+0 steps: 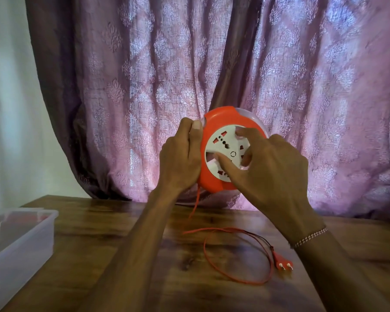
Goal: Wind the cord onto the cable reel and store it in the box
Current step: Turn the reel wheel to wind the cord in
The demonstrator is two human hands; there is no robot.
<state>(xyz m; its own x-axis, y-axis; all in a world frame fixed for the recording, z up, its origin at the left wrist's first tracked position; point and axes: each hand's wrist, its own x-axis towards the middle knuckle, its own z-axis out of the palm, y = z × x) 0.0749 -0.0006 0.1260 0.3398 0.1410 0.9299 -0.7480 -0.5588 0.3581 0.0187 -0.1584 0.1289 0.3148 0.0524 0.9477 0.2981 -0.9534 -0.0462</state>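
Both forearms reached forward and up from the bottom edge, over the brown wooden table (99, 255). The left hand (180, 158) stood upright w/ its back to the camera; its fingers were curled round the left rim of the round orange plastic cable reel (214, 122) and the thumb lay on the rim's front, so it grasped the reel. The right hand (268, 167), w/ a beaded bracelet (311, 237) at the wrist, was spread over the reel's white socket face (223, 145): thumb and fingers were bent into the recesses of that face, gripping it.

The reel was held upright in the air above the table, between the two hands, in front of the pink patterned curtain (144, 75). The thin red cord (214, 263) hung from the reel's lower left edge, down to the table, and lay below the reel in a loose loop. Its red two-pin plug (283, 262) rested on the table, below and right of the reel. The clear plastic box (20, 239) stood on the table far left of the reel, well apart.
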